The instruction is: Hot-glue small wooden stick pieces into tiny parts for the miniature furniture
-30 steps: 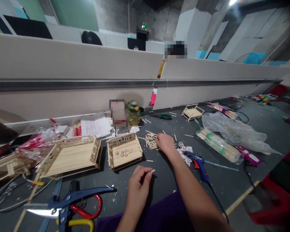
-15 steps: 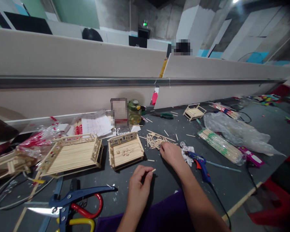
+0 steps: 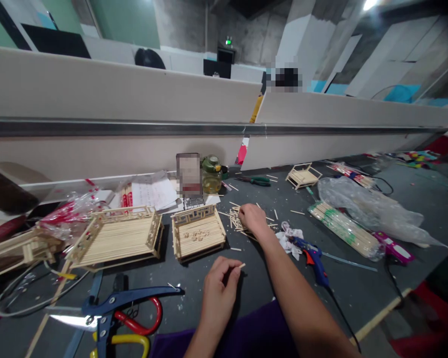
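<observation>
Pale wood in short lengths occupies both hands above the dark grey table [image 3: 194, 276]. Left hand [image 3: 219, 286]: the fingers grasp one short stick [image 3: 242, 265] near its end, its tip projecting towards the right, nearer the wearer than the heap. Right hand [image 3: 254, 220]: the fingers bend down into a loose heap of cut sticks [image 3: 234, 219]; their tips are hidden, so whether they grip a piece cannot be told. To the left of the heap stands a small slatted stick model [image 3: 186, 248] with a raised back rail, bearing several little wooden clusters [image 3: 197, 234]; beside it, further left, is a larger slatted model [image 3: 119, 241]. To the right of the heap, a blue glue gun [image 3: 315, 266] lies with its nozzle at a crumpled white tissue [image 3: 289, 243]; beyond it lies a bagged bundle of sticks [image 3: 343, 228]. Behind the heap are green-handled pliers [image 3: 256, 181] and a green-lidded bottle [image 3: 212, 176]
</observation>
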`<state>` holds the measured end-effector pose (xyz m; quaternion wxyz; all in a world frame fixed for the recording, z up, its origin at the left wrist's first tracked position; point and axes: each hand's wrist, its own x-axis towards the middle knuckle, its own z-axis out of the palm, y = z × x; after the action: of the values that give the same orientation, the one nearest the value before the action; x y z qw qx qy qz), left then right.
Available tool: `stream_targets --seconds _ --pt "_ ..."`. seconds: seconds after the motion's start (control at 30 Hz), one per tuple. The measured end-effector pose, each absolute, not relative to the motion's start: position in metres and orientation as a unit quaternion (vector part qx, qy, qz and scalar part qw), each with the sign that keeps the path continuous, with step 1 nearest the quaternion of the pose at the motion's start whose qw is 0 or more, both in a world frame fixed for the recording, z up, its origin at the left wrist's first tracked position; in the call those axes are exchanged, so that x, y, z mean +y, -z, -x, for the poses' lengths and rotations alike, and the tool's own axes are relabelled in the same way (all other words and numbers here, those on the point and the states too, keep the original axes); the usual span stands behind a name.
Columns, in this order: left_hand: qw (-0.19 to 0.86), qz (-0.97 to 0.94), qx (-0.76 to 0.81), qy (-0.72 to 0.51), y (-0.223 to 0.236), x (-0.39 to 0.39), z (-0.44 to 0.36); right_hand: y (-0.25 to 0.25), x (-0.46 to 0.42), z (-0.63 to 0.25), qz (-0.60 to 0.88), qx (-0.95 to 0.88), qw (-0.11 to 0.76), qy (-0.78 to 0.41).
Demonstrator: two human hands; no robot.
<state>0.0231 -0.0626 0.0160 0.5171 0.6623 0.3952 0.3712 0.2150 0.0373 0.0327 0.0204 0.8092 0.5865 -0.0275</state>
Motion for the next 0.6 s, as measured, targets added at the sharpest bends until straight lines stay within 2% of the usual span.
stream_targets --seconds 0.33,0.6 --pt "0.513 -0.662 0.399 -0.372 -0.0174 -0.0624 -0.0222 -0.0248 0.0460 -0.2179 -0.803 0.592 0.033 0.057" --pt "0.510 -0.661 0.401 -0.378 -0.0154 -0.0618 -0.0225 -0.0216 0.0436 -0.2196 -0.803 0.594 0.012 0.055"
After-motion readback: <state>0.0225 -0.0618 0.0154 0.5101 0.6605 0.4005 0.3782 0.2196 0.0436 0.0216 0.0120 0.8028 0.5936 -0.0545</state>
